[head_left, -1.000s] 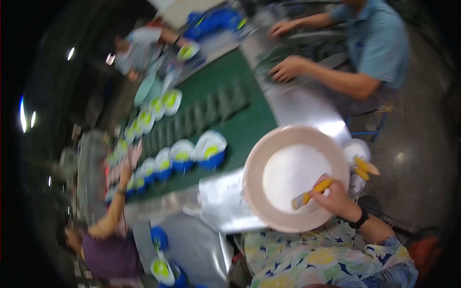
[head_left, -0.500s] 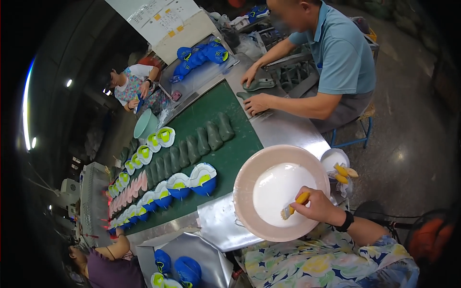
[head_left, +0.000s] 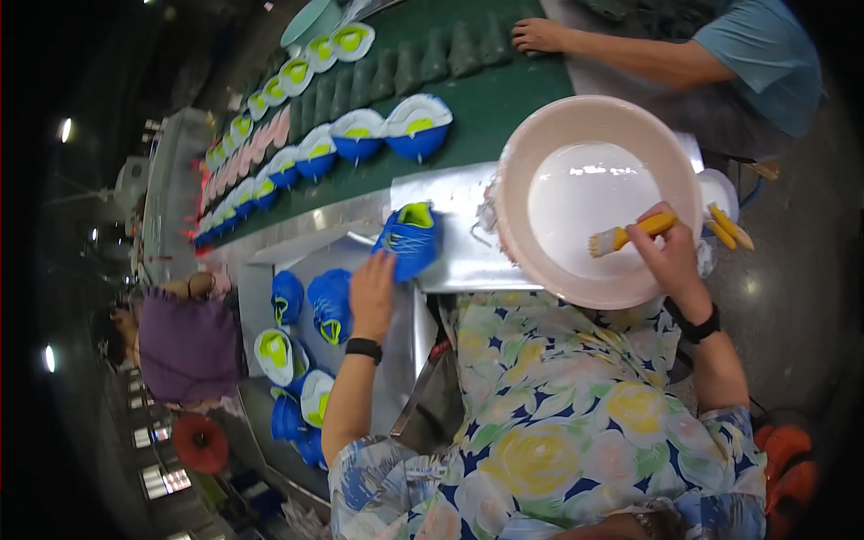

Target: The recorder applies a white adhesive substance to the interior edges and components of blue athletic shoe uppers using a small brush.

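Note:
Over a pale pink basin (head_left: 520, 153) of white liquid (head_left: 576, 202), my right hand (head_left: 675, 256) grips a brush with a yellow handle (head_left: 650, 230). Its bristles point left, above the liquid. To the left, my left hand (head_left: 372, 292) has its fingers on a blue shoe upper (head_left: 409, 247) with a lime-green lining, held at the edge of the metal sheet; the thumb side is partly hidden. More blue uppers (head_left: 330, 301) lie in a grey metal tray (head_left: 396, 337) below that hand, some showing white soles with lime-green patches (head_left: 274, 349).
On the green conveyor belt (head_left: 486, 99) stand rows of blue-and-white uppers (head_left: 418, 130), dark grey shoe lasts (head_left: 435, 58) and pink pieces (head_left: 261, 148). Right of the basin, a small tub (head_left: 717, 193) holds yellow-handled brushes (head_left: 729, 227). A co-worker's hand (head_left: 540, 34) reaches the belt; a purple-shirted person (head_left: 189, 346) is at left.
My left hand has come into view with a blue upper at its fingers. My view has shifted lower. The brush stays over the basin, and the co-worker's hand is now by the grey lasts.

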A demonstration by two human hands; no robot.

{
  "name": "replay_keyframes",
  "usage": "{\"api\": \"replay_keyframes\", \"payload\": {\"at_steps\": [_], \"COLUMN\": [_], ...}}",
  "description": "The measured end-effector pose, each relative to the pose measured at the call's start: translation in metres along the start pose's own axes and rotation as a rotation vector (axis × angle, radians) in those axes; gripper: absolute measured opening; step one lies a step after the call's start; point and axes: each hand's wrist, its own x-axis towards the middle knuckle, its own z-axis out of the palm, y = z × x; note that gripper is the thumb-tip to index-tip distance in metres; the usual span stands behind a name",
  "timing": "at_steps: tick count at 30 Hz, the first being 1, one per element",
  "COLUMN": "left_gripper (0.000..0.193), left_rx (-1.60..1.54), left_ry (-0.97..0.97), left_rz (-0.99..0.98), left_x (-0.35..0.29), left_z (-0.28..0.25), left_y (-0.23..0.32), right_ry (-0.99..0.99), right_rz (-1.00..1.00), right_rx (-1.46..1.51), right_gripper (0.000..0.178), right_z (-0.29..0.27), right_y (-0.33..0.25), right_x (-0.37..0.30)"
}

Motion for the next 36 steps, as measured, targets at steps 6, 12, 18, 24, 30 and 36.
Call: {"api": "replay_keyframes", "payload": {"at_steps": [6, 12, 18, 24, 30, 36], "left_gripper": [0.052, 0.038, 0.039, 0.037, 0.049, 0.051], "left_rx": [-0.260, -0.749, -0.102, -1.632, -1.816, -1.611], "left_ry": [-0.156, -0.208, -0.418, -0.150, -0.348, -0.382], "left_rz": [-0.155, -0.846, -0.462, -0.616, -0.474, -0.118], "left_x": [-0.024, 0.063, 0.109, 0.106, 0.155, 0.192], "left_z": [-0.014, 0.008, 0.020, -0.056, -0.069, -0.069], "left_y": [0.004, 0.005, -0.019, -0.046, 0.047, 0.099], "right_ry": [-0.151, -0.435, -0.596, -0.301, -0.088, -0.109], "right_rz": [0.110, -0.085, -0.341, -0.200, -0.497, -0.527], "right_rx": [0.075, -0.087, -0.369, -0.139, 0.164, 0.120], "right_gripper": [0.012, 0.022, 0.018, 0.016, 0.018, 0.021], "right_z": [-0.009, 0.063, 0.047, -0.021, -0.023, -0.033], "right_y": [-0.022, -0.049, -0.040, -0.040, -0.070, -0.081], "right_x": [0.041, 0.084, 0.062, 0.085, 0.105, 0.105]}}
